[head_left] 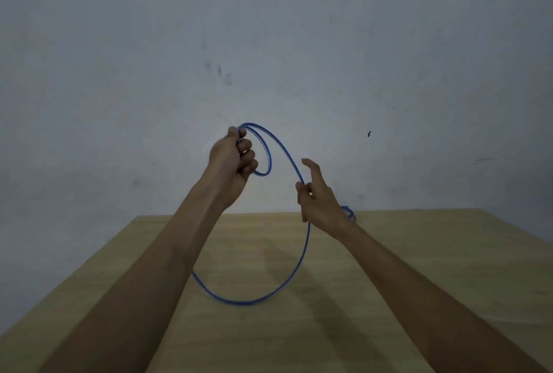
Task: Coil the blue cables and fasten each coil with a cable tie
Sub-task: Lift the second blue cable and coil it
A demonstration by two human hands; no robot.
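Wooden table [404, 253] beneath left hand [232, 163] and right hand [317, 197], both tight on blue cable [308, 238], wall [269, 28] behind.

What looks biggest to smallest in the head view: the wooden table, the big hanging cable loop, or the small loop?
1. table
2. big hanging loop
3. small loop, clearly smallest

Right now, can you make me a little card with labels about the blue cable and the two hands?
left grip: holds small loops of the blue cable, raised before the wall
right grip: pinches the cable lower down, index finger stretched out
big loop: hangs from both grips toward the wooden table
behind right grip: another bit of blue cable
fastened: not yet
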